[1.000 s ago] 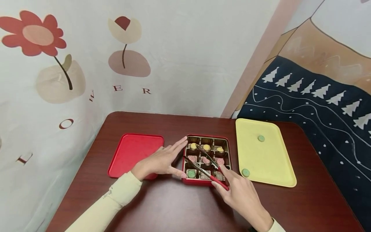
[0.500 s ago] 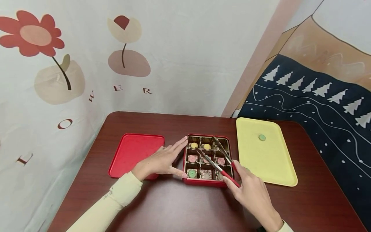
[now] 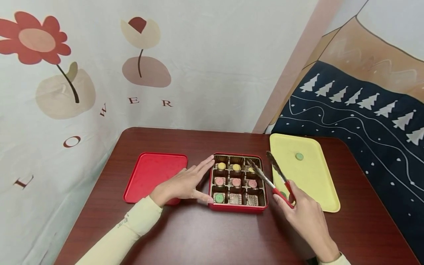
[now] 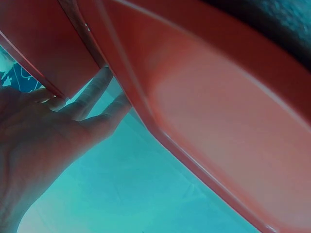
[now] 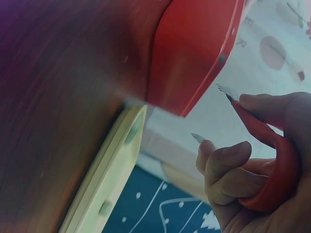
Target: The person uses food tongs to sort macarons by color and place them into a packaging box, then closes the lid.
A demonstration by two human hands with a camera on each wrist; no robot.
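A red box has a gold divided insert. Yellow pieces lie in its back row, pink pieces in the middle, and one green piece at front left; two front compartments hold none. My left hand touches the box's left side with straight, spread fingers. Red-handled tongs are gripped in my right hand, arms apart, nothing between the tips. One tip is over the back right compartment, partly hiding its yellow piece; the other reaches the left edge of the yellow tray.
On the yellow tray lie a green piece near the back and another green piece at the front left, half hidden by the tongs. A flat red lid or tray lies left of the box, partly under my left arm. Fabric walls border the table.
My right hand has carried the tongs rightward from over the box toward the yellow tray, and their arms have spread apart. My left hand has stayed at the box.
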